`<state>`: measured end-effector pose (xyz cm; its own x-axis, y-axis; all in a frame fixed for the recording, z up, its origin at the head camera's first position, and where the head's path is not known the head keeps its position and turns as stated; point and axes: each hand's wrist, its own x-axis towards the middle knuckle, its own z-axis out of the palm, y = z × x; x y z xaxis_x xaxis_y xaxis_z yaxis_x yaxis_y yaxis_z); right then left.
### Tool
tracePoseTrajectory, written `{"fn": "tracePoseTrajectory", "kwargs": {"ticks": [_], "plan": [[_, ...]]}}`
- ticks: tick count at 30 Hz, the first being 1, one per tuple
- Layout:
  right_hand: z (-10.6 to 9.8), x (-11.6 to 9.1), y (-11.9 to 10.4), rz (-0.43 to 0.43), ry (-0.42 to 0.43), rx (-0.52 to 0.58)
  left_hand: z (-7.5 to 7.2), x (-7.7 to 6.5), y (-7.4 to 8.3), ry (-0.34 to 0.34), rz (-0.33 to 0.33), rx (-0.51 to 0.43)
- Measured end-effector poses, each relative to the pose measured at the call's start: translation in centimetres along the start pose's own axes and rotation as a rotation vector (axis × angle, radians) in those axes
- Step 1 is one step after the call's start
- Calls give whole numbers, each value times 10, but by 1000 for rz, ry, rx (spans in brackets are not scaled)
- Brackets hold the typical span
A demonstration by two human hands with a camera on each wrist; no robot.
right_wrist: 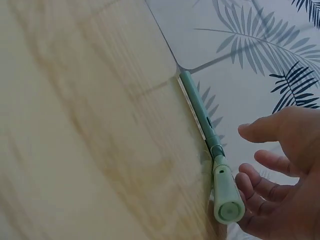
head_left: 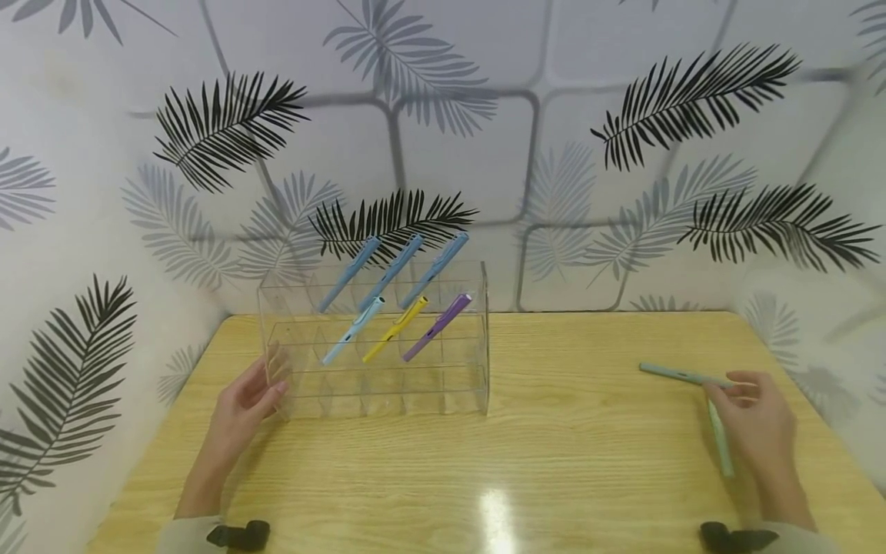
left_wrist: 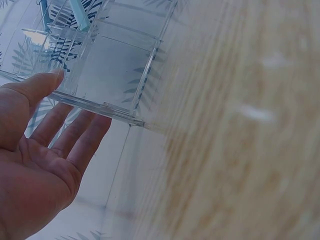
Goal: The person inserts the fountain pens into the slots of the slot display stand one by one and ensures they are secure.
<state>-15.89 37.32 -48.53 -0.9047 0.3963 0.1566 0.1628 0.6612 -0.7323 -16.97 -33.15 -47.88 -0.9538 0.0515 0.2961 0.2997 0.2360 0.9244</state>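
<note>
A clear plastic pen rack [head_left: 487,346] stands toward the left of the table. Its side wall is gripped by my left hand [head_left: 238,408], thumb in front and fingers behind, as the left wrist view shows. Three blue pens [head_left: 391,271] lean in the upper row; below them are a light blue pen [head_left: 353,331], a yellow pen [head_left: 394,329] and a purple pen [head_left: 438,327]. At the right, my right hand [head_left: 757,412] hovers by a grey-green pen [head_left: 678,375] and a light green pen [right_wrist: 227,192]. Thumb and fingers stand apart, nothing pinched between them.
The wooden table [head_left: 567,431] runs back to a wall [head_left: 471,169] patterned with leaves. The rack's bottom row has no pens in it. A dark strap with a camera [head_left: 238,535] sits on each wrist.
</note>
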Motion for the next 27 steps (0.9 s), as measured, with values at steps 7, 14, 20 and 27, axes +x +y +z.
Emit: {"fn": "tracePoseTrajectory", "kwargs": {"ticks": [7,14,20,27], "plan": [[-11,2,4,36,-113,-84,0,1,1,-4,5,8],[-12,3,4,18,-166,-156,1,2,1,-11,7,13],[-10,3,3,13,-165,-174,0,1,-4,-13,3,17],[-11,2,3,17,-152,-150,-2,0,-6,-16,-7,34]]}}
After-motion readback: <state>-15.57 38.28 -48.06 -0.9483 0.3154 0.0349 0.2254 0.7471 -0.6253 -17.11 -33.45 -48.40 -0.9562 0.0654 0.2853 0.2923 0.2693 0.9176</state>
